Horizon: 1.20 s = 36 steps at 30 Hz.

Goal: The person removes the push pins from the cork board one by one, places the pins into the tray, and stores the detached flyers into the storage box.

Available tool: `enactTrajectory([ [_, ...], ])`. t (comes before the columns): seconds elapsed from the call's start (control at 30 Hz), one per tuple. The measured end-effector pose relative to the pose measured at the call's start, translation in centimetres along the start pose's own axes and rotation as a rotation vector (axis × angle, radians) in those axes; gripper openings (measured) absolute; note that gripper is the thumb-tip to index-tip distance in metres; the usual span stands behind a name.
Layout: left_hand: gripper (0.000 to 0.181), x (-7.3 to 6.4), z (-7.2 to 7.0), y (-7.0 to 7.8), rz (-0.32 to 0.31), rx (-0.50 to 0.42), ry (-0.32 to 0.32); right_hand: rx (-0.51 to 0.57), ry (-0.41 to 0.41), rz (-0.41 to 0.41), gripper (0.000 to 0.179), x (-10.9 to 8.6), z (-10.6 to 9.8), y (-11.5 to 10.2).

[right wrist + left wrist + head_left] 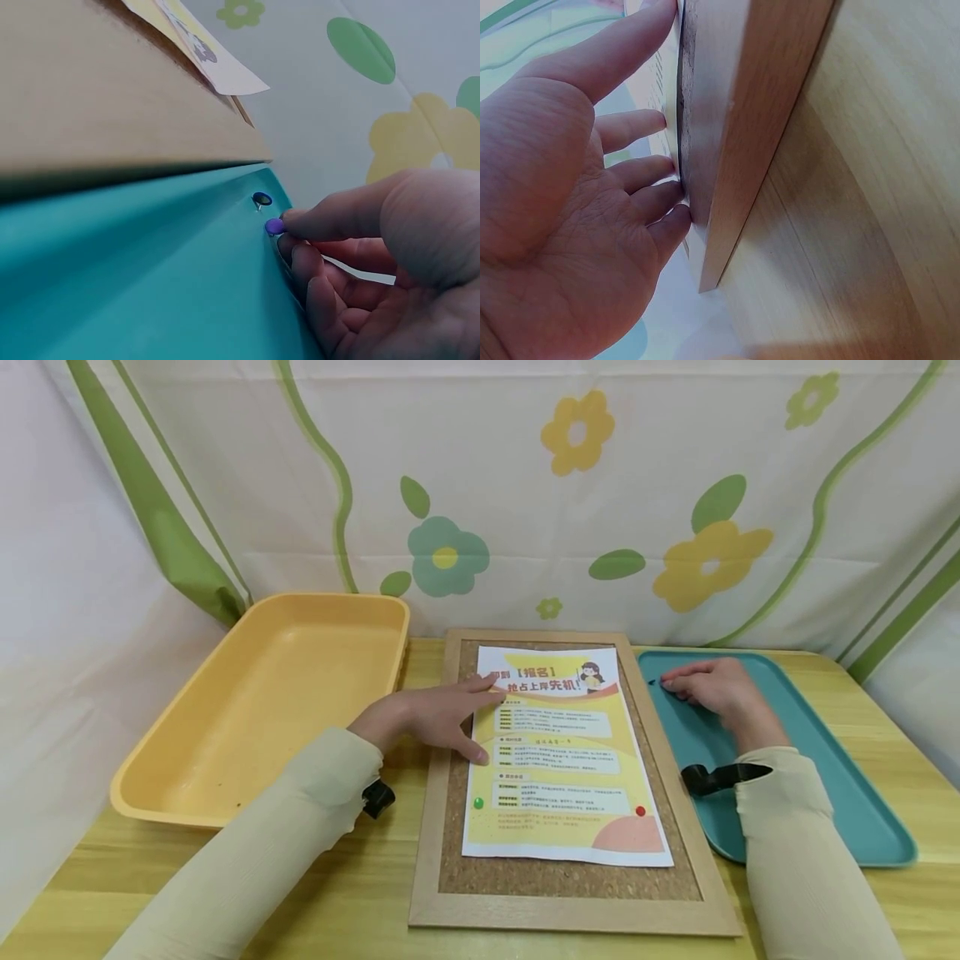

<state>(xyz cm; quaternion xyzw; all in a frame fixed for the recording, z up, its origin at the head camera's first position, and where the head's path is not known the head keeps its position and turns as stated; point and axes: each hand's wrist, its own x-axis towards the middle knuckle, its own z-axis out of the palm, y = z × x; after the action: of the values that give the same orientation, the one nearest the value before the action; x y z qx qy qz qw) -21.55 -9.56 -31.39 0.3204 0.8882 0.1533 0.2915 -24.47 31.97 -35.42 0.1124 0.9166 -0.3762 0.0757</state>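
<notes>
A printed sheet (555, 760) lies on a wood-framed cork board (502, 881). My left hand (442, 714) rests with spread fingers across the sheet's upper left edge; the left wrist view shows its fingertips (660, 120) at the paper. A green pushpin (478, 803) and a red pushpin (641, 811) sit near the sheet's lower corners. Over the far left part of the teal tray (810, 760), my right hand (716, 689) pinches a purple thumbtack (275, 226) between thumb and finger. A dark thumbtack (262, 199) lies in the tray just beside it.
A large yellow tray (255, 718) stands left of the board, with a few small dark specks near its front. All of this is on a wooden table (352, 877). Behind hangs a flower-print curtain (510, 468).
</notes>
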Motion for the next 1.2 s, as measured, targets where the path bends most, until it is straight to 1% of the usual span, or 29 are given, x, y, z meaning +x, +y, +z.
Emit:
enactTrajectory([
  [0.23,0.099,0.0,0.1,0.1,-0.004,-0.006,0.001,0.056,-0.014,-0.008,0.044,0.0,-0.2,-0.2],
  [0.37,0.100,0.0,0.1,0.1,-0.009,-0.009,0.002,0.090,-0.023,-0.043,0.047,-0.2,-0.4,-0.4],
  [0.5,0.101,0.1,0.1,0.1,-0.013,-0.011,0.007,0.095,-0.044,-0.089,0.051,-0.5,-0.5,-1.0],
  [0.7,0.100,0.1,0.1,0.0,-0.012,-0.011,0.004,0.076,-0.100,-0.134,0.056,-1.5,-0.4,-2.9],
  [0.8,0.100,0.0,0.1,0.0,-0.004,-0.010,-0.004,0.076,-0.122,-0.159,0.054,-1.9,-0.2,-3.9],
  [0.97,0.099,-0.1,0.0,0.0,0.009,-0.006,-0.010,0.079,-0.147,-0.175,0.051,-2.5,0.5,-5.5],
  [1.2,0.099,-0.3,-0.1,0.0,0.006,-0.007,-0.010,0.071,-0.174,-0.216,0.046,-3.5,1.5,-7.4],
])
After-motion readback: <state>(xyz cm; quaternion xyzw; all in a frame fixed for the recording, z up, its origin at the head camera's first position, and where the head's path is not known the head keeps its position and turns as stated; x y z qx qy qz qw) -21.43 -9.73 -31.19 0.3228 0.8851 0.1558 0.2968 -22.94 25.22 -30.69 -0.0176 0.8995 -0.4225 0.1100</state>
